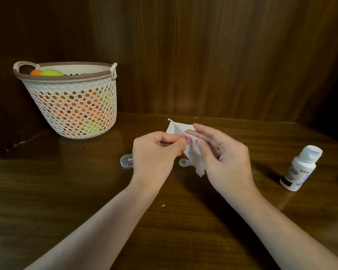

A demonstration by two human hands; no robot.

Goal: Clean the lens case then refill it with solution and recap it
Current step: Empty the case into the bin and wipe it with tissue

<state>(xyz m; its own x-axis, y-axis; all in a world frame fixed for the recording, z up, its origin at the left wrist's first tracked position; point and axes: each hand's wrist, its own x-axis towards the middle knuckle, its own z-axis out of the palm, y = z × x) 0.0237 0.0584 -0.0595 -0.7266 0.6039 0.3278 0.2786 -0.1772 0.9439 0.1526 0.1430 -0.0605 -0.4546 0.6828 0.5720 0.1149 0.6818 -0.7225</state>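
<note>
My left hand (156,152) pinches a small pink round lens case part (187,140) between thumb and fingers above the table. My right hand (222,154) holds a white tissue (191,154) against that pink part, fingers partly spread. A small clear round cap (183,162) lies on the table just below the hands. A clear plastic container piece (126,161) lies to the left of my left wrist, partly hidden by it. The white solution bottle (300,168) stands capped at the right.
A white perforated basket (74,106) with orange and green balls stands at the back left. Dark wooden walls close the back and sides. A tiny white scrap (163,205) lies on the wooden table (66,191) between my forearms.
</note>
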